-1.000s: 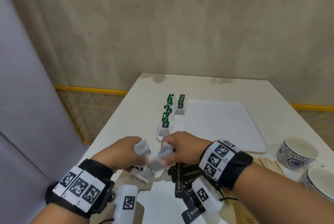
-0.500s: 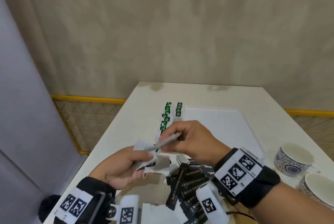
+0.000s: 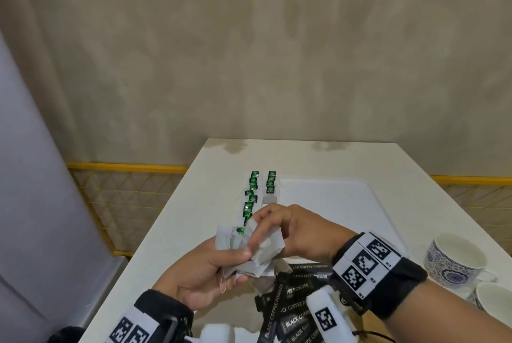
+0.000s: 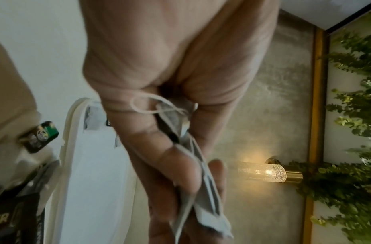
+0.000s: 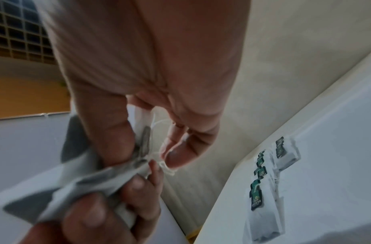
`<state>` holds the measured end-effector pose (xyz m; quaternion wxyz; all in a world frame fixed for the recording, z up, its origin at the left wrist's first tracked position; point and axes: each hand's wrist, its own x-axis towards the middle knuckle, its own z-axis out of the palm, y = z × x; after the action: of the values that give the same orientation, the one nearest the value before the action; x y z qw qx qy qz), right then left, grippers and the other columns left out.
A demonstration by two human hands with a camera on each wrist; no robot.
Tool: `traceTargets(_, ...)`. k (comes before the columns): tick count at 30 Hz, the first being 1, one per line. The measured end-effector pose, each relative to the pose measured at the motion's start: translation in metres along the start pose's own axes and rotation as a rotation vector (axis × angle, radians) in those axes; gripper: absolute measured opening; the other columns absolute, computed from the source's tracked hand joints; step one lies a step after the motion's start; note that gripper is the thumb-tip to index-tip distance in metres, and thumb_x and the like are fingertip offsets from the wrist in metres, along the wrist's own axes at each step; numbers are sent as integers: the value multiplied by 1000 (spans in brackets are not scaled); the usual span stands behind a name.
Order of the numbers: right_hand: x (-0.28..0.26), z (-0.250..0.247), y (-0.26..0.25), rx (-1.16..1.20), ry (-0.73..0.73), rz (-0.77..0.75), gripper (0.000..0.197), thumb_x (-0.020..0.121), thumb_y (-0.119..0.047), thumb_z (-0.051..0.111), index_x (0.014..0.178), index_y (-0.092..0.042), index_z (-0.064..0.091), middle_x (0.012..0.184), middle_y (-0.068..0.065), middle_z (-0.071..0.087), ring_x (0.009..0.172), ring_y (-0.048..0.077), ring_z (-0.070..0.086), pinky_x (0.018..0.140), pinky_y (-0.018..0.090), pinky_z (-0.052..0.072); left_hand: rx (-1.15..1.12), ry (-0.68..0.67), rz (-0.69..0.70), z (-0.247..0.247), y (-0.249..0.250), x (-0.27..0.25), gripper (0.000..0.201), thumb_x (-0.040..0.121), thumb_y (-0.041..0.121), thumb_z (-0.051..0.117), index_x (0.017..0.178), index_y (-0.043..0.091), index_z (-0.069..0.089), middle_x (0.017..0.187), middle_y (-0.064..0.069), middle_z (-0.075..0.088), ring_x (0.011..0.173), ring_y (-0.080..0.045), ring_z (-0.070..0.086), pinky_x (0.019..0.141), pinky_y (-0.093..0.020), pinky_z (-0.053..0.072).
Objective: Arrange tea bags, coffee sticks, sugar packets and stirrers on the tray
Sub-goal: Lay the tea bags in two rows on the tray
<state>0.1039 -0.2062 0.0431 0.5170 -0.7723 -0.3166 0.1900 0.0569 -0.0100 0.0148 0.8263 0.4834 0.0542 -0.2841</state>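
Note:
My left hand (image 3: 238,255) is palm up above the table's near end and grips a bunch of white tea bags (image 3: 257,258), a string loop hanging below. My right hand (image 3: 260,232) meets it from the right and pinches one tea bag (image 5: 144,145) of that bunch between thumb and fingers. The left wrist view shows the bunch (image 4: 203,189) pressed between thumb and fingers. Two rows of green-tagged tea bags (image 3: 252,196) lie along the left side of the white tray (image 3: 332,204). Black coffee sticks (image 3: 293,301) lie in a heap under my right wrist.
Two blue-patterned cups (image 3: 454,259) stand at the table's right edge. The table's left edge (image 3: 171,218) drops off next to a yellow mesh rail (image 3: 124,190). Most of the tray's surface is bare white.
Both hands have lifted off the pile with tea bags. My left hand turned palm up holding the bunch, and my right hand has come back against it.

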Motion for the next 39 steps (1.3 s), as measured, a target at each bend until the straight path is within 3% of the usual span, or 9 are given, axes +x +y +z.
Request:
traceTargets(3, 5, -10, 10, 175, 73, 28, 44, 74, 2, 72, 101, -32, 71, 120, 5, 61, 103, 30, 63, 92, 37, 53, 43, 124, 135, 4, 0, 15, 41, 74, -1, 66, 115, 5, 63, 98, -17, 72, 70, -21, 69, 49, -23, 55)
traceTargets(6, 12, -17, 14, 337, 248, 152, 24, 90, -10, 61, 111, -21, 65, 113, 19, 58, 83, 29, 63, 80, 36, 56, 94, 258, 285, 5, -1, 29, 34, 84, -3, 62, 116, 8, 61, 103, -16, 73, 80, -24, 68, 53, -25, 56)
traceTargets(9, 16, -20, 15, 453, 309, 237, 22, 96, -21, 58, 114, -9, 60, 93, 17, 58, 71, 26, 61, 67, 32, 53, 101, 338, 372, 6, -2, 39, 32, 86, -3, 61, 115, 10, 61, 102, -15, 73, 80, -24, 69, 55, -28, 55)
traceTargets(14, 22, -24, 22, 232, 375, 226, 21, 85, -10, 72, 103, -5, 63, 72, 11, 67, 63, 20, 63, 61, 28, 51, 78, 323, 404, 8, -2, 50, 29, 86, -6, 59, 113, 6, 61, 94, -17, 73, 70, -23, 69, 54, -30, 55)
traceTargets(21, 26, -30, 26, 263, 374, 234, 19, 81, -2, 73, 98, -2, 63, 64, 8, 62, 61, 22, 62, 57, 27, 50, 12, 363, 418, 3, -4, 56, 29, 85, -5, 59, 112, 3, 62, 95, -18, 73, 65, -23, 68, 50, -29, 54)
traceTargets(27, 27, -26, 18, -111, 668, 65, 13, 81, -22, 75, 73, -16, 67, 64, -4, 65, 56, 2, 54, 55, 15, 45, -19, 486, 485, -2, -5, 62, 29, 84, -9, 60, 107, 9, 63, 94, -17, 74, 85, -37, 69, 77, -48, 56)
traceTargets(33, 25, 3, 20, -706, 393, -219, 16, 81, -38, 55, 76, -25, 63, 78, -12, 56, 79, 6, 49, 70, 25, 47, -25, 414, 466, 9, -8, 61, 32, 84, -12, 55, 110, 5, 64, 96, -23, 72, 83, -36, 70, 76, -46, 55)
traceTargets(37, 26, 4, 27, -616, 377, -157, 31, 86, -49, 50, 85, -27, 71, 89, -14, 54, 94, 2, 42, 81, 15, 37, -54, 318, 450, 11, -5, 56, 38, 85, -13, 51, 116, 6, 62, 102, -21, 72, 91, -35, 71, 74, -42, 59)
traceTargets(39, 27, 1, 25, -527, 389, -100, 17, 88, -41, 59, 89, -27, 70, 97, -15, 52, 96, -1, 45, 82, 9, 36, -42, 292, 443, 10, -5, 55, 35, 86, -7, 54, 116, 9, 62, 104, -19, 72, 90, -32, 71, 70, -40, 60)
